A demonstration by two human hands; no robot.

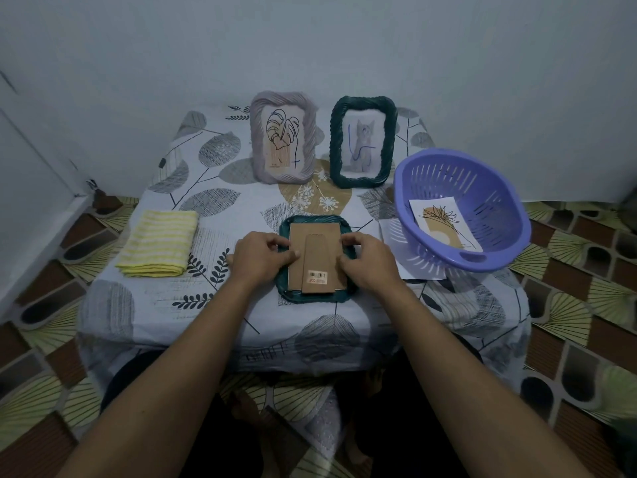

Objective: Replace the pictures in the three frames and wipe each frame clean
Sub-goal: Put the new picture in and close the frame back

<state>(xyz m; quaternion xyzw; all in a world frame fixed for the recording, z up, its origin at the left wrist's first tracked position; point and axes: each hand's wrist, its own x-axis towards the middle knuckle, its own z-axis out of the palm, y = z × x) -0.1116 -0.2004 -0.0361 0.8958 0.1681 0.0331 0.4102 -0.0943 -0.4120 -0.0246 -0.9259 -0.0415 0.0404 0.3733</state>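
Frame point(312, 298), dark green with a twisted rim, lies face down at the near middle of the table, cardboard backing point(312, 232) up. Folded stand flap point(319, 257) lies flat on the backing; barcode sticker point(317, 274) sits near its lower end.

Left hand point(262, 255): fingers curled, thumb tip on the backing's left edge, pinching that edge. Right hand point(370, 258): mirror posture, fingers curled and thumb pinching the backing's right edge. What sits under the fingertips cannot be told.

Behind, two frames stand upright side by side, apart from each other. Lilac-grey frame point(258, 143) on the left holds a line drawing of a leaf point(282, 132). Second green frame point(336, 143) on the right holds a cat picture point(363, 143).

Purple slotted basket point(448, 181) sits at the right, tilted toward the viewer, with a plant print point(444, 224) lying inside. A white sheet point(389, 232) lies under the basket's near-left side, just beside the face-down frame.

Folded yellow striped cloth point(158, 243) lies at the left, well apart from the hands. Leaf-patterned tablecloth point(206, 305) covers the table.
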